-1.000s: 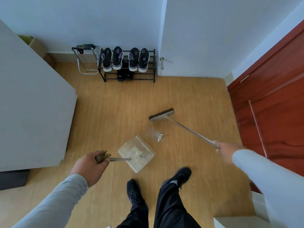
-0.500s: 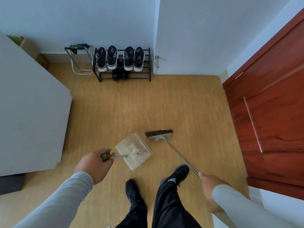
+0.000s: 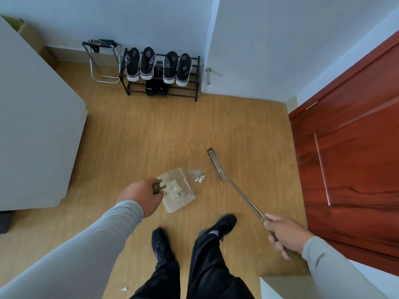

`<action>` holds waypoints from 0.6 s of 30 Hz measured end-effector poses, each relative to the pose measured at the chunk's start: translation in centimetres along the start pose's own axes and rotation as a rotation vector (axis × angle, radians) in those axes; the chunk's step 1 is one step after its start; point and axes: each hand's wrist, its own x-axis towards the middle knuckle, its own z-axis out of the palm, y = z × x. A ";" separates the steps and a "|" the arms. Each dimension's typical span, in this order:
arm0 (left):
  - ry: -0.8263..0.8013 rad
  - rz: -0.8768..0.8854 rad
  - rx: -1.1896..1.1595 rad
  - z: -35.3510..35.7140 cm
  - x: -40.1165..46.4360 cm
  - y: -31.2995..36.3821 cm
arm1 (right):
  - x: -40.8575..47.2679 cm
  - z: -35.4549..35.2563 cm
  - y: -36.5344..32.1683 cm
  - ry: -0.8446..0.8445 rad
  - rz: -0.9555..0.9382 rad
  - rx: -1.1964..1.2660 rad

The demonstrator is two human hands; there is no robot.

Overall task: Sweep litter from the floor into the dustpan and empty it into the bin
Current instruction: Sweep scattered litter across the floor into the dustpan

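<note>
Litter (image 3: 199,179) lies on the wooden floor (image 3: 151,134) at the centre of the frame, a small cluster of white scraps just beside the far right corner of the dustpan (image 3: 178,192). Your left hand (image 3: 141,196) has its grip clenched round the dustpan's dark handle, and the clear pan sits low on the floor just ahead of your shoes. Your right hand (image 3: 285,233), lower right, grips the end of the broom (image 3: 233,186); its long handle runs up and left to the narrow head, which lies right of the litter, near but apart from it. One more white scrap (image 3: 124,289) rests at the bottom edge. A shoe rack (image 3: 160,89) stands against the upper wall.
</note>
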 end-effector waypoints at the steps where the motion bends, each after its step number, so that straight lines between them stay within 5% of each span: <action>1: -0.012 0.001 0.005 0.3 0.2 0.4 | 0.1 0.0 -0.2 0.019 0.004 -0.032; 10: 0.017 -0.016 0.069 1.3 1.6 0.4 | 2.9 9.2 -1.8 -0.022 -0.015 -0.383; 18: 0.019 -0.003 0.078 1.0 1.9 0.3 | -1.4 4.0 -2.5 -0.249 0.002 -0.122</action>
